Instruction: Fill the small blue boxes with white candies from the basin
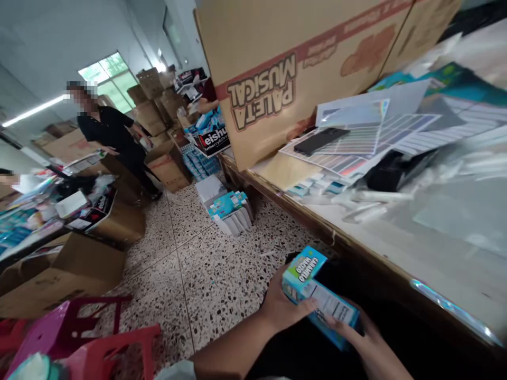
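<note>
A blue candy box [322,298] printed "Caramelo Macizo" is held low over my dark-clothed lap, beside the table edge. My left hand [282,301] wraps the box's left end, its thumb lying across the printed side. Around the lower right end of the same box, my right hand [358,330] is closed, thumb on the white label panel. The fingers beneath the box are hidden. Both hands touch only this box.
On the right, the table [455,237] bears a large cardboard box [261,68], sheets, a black phone [321,140] and plastic. Flattened blue cartons [232,206] lie on the floor. Plastic stools [114,343] stand lower left. A person [113,132] in black stands beyond, near stacked boxes.
</note>
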Demonstrator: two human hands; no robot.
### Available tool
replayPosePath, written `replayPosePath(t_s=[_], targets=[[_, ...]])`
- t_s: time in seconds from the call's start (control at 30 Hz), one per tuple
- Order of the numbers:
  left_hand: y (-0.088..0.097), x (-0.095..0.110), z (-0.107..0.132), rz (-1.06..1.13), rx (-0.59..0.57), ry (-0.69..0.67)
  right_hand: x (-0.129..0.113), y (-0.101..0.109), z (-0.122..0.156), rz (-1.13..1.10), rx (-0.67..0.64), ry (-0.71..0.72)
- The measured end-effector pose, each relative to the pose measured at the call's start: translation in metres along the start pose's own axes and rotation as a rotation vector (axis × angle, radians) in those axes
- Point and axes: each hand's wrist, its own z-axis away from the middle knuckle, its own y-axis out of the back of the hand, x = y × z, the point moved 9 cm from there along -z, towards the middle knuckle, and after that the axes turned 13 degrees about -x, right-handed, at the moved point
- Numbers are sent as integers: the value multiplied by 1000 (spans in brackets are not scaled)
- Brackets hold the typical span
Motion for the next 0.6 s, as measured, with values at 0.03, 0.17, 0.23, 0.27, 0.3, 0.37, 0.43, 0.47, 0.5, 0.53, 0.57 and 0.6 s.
replayPosePath(t_s=[0.03, 0.17, 0.23, 0.27, 0.3, 0.37, 0.43, 0.47, 0.5, 0.53, 0.57, 0.6], targets=[[2, 0, -1, 21, 10, -15, -1, -1, 1, -6, -6, -16], [2, 5, -2, 1, -14, -52, -11, -11, 7, -33, -73, -50], [0, 5, 2, -14, -36, -17, -20, -15, 14, -5, -79, -41], [0, 4, 6, -15, -36, 11, -24, -16, 19, 13, -68, -33], [1, 2, 10, -4, -27, 44, -27, -16, 24, 27, -37, -28], [3, -6, 18, 4, -28, 131, -31, -20, 31, 42, -39, -8], [7, -17, 23, -21, -42, 196, -31, -23, 36, 51, -49, 28], [7, -23, 25, -10, -67, 224, -31, -22, 38, 64, -36, 51], [9, -28, 27, -4, -79, 246, -31, -20, 41, 82, -27, 75], [10, -33, 28, 0, -87, 264, -31, -17, 43, 103, -18, 97], [12, -36, 29, 7, -86, 279, -31, -15, 46, 124, -12, 117], [14, -37, 30, 13, -69, 285, -32, -12, 49, 145, -10, 135]])
